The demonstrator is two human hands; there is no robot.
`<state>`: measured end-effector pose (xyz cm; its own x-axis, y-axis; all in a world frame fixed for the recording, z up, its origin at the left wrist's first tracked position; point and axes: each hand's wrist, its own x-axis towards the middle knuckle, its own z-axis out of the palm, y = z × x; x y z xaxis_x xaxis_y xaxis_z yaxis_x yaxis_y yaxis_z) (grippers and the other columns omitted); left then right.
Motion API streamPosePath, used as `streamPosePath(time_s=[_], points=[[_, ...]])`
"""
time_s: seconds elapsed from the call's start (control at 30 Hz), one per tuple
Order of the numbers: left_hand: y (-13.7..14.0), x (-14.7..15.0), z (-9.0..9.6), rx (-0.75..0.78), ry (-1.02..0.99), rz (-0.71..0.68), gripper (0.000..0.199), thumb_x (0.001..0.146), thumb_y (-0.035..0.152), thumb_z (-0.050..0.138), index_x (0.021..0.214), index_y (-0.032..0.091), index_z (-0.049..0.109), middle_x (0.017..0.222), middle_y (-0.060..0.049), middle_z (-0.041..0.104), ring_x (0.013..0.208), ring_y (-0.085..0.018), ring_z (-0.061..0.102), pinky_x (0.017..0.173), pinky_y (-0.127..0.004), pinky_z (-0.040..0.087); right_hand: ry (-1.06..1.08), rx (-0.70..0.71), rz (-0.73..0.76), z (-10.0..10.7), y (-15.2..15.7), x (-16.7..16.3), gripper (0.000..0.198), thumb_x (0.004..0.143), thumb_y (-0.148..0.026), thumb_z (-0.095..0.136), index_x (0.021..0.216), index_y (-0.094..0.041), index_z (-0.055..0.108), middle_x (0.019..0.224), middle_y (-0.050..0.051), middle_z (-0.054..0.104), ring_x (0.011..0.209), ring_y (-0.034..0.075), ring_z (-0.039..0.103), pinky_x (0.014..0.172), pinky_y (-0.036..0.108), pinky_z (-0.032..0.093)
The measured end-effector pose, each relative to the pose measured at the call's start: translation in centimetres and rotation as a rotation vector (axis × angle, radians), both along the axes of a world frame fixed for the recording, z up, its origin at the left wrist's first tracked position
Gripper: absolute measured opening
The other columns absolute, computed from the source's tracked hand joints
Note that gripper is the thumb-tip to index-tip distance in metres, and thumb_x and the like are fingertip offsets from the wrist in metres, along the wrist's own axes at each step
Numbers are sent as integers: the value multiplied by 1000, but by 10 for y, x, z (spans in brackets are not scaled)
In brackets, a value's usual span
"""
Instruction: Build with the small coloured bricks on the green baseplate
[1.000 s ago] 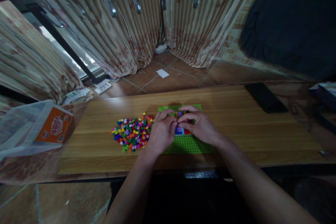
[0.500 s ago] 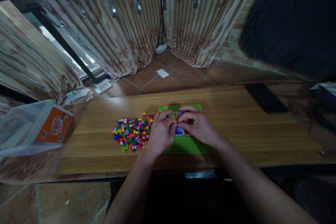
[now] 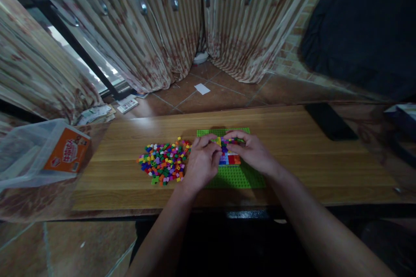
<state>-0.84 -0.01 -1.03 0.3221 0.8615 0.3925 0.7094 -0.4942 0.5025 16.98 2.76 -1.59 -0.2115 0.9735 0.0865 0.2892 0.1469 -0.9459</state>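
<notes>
Grip: left hand [image 3: 202,162] and right hand [image 3: 255,153] pinch bricks [image 3: 229,156] on green plate [image 3: 238,176]. Clear box [image 3: 30,156] at desk [image 3: 292,160] end, contents unclear.

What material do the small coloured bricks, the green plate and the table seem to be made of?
Bricks: probably plastic, bright solid colours, small moulded blocks.
Green plate: probably plastic too, uniform green, its surface looks finely studded.
Table: wood or wood-look laminate, with long grain lines and a faint sheen; which of the two cannot be told.
</notes>
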Motion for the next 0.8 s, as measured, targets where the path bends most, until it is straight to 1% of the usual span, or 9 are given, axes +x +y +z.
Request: streamPosePath(time_s=[0.13,0.27,0.37,0.53,0.63,0.8], points=[[-1,2,-1,15,-1,21,9,86,20,55,85,18,64,117,-6,59,108,-21,53,96,-40,44,-20,-18,27,-4,0,-3,27,74,-25,63,100,-22,66,110,6,65,103,22,60,95,42,44],[-1,4,-1,21,8,29,9,86,20,56,83,17,64,115,-6,60,106,-21,52,95,-39,44,-47,-10,12,-2,-1,-5,26,73,-24,63,99,-22,66,107,6,66,101,22,60,96,42,43],[-1,5,0,15,11,40,9,86,20,56,82,18,64,115,-6,61,106,-22,53,95,-40,44,-48,-35,-4,-1,-1,-6,27,72,-24,63,99,-22,66,106,5,67,98,22,61,94,42,44],[-1,6,0,19,9,53,10,85,19,56,80,18,64,113,-5,63,105,-22,54,93,-40,44,5,-107,-15,-1,0,-7,28,69,-25,64,97,-21,67,102,5,68,86,20,62,82,37,50],[-2,7,0,23,18,63,10,85,19,56,80,19,65,113,-5,63,105,-22,54,92,-40,45,27,-144,-19,0,0,-8,29,67,-25,64,96,-20,67,99,5,68,81,19,62,76,35,51],[-4,10,0,27,38,96,11,85,18,55,78,19,65,111,-5,64,104,-22,55,91,-41,44,5,-165,-51,2,0,-11,32,65,-22,63,96,-20,67,95,4,68,76,17,61,74,34,51]])
